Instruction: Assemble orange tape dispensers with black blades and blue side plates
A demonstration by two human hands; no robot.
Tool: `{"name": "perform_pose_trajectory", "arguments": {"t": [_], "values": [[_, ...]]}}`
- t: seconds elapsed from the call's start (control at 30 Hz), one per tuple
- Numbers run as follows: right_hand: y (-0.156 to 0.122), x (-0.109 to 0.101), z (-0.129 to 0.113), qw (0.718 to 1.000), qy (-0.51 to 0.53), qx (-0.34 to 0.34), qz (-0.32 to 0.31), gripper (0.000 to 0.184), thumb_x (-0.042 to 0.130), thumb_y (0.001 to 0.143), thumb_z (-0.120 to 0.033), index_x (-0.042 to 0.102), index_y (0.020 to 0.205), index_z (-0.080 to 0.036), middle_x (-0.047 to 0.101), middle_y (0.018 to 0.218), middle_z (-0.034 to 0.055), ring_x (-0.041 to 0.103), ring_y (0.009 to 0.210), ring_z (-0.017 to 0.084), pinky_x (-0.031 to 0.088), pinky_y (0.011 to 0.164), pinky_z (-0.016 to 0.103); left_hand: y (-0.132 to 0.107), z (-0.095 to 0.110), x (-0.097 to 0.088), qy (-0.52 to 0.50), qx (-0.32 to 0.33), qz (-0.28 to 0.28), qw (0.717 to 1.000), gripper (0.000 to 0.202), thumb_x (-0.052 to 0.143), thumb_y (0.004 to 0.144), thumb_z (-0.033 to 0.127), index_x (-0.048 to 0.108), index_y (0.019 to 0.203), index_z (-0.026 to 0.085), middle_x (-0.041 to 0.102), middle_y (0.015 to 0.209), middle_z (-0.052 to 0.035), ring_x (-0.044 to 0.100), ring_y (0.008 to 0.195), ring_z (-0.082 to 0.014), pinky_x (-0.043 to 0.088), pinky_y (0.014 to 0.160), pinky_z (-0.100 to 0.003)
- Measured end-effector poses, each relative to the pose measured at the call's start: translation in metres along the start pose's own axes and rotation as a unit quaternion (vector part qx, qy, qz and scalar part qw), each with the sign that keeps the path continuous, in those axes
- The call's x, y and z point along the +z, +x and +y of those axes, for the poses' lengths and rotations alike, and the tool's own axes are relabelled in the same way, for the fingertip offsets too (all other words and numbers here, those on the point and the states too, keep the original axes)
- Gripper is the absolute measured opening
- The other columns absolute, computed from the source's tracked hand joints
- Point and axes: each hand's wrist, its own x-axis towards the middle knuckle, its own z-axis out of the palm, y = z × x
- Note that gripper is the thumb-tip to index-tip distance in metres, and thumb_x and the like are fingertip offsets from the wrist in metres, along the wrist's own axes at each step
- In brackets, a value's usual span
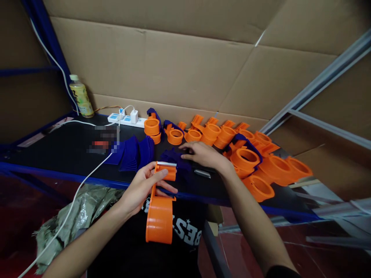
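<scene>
My left hand (147, 181) is closed around the upper end of an orange tape dispenser (159, 220), held in front of the table's edge. A serrated metal blade (166, 164) runs along the top of this dispenser, and its round hub hangs downward. My right hand (198, 154) reaches over a pile of dark blue plastic pieces (171, 156), fingers extended and apart. Whether its fingertips touch the pieces cannot be made out. Left of the pile, several flat blue pieces (130, 154) lie fanned in stacks. A small metallic strip (202, 173) is beneath my right wrist.
Several orange dispensers (211, 133) line the back and right of the black table (72, 143), some with blue parts fitted. A power strip (127, 119) with chargers and a drink bottle (81, 96) stand behind. A white cable (84, 181) crosses the front edge at left.
</scene>
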Motion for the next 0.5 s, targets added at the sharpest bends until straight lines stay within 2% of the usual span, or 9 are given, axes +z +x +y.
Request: {"name": "perform_pose_trajectory", "arguments": {"t": [0.1,0.2,0.27,0.5], "values": [[-0.009,-0.009,0.019,0.998,-0.04,0.056,-0.01,0.028,0.073,0.085,-0.03,0.074,0.113,-0.025,0.075,0.11,0.0054,0.069,0.097,0.021,0.05,0.077,0.028,0.0,0.001,-0.001,-0.002,0.002,0.002,1.0,0.03,0.073,0.088,0.037,0.063,0.107,0.016,0.073,0.102,-0.0085,0.078,0.074,-0.0222,0.062,0.056,-0.025],[-0.018,-0.013,0.032,0.996,-0.05,0.071,-0.027,0.02,0.075,0.081,-0.024,0.076,0.101,-0.025,0.076,0.096,0.0024,0.069,0.083,0.019,0.046,0.066,0.026,0.001,0.001,-0.002,-0.004,0.0,0.0,1.0,0.03,0.074,0.088,0.036,0.063,0.107,0.017,0.072,0.096,-0.0064,0.078,0.073,-0.0219,0.062,0.055,-0.025],[-0.022,-0.011,0.035,0.995,-0.055,0.073,-0.029,0.017,0.074,0.081,-0.023,0.076,0.098,-0.025,0.076,0.094,0.0011,0.068,0.08,0.017,0.045,0.063,0.025,0.001,0.001,-0.001,-0.007,-0.002,0.0,1.0,0.03,0.074,0.088,0.036,0.063,0.107,0.017,0.072,0.093,-0.0055,0.078,0.073,-0.0219,0.062,0.056,-0.025],[-0.016,-0.004,0.055,0.992,-0.087,0.087,0.035,0.021,0.067,0.089,-0.024,0.072,0.109,-0.022,0.074,0.111,0.0059,0.067,0.1,0.022,0.048,0.079,0.028,0.002,0.0,-0.001,-0.01,-0.003,0.001,1.0,0.031,0.075,0.087,0.036,0.062,0.108,0.016,0.071,0.094,-0.0058,0.078,0.073,-0.0222,0.062,0.056,-0.025]]}}
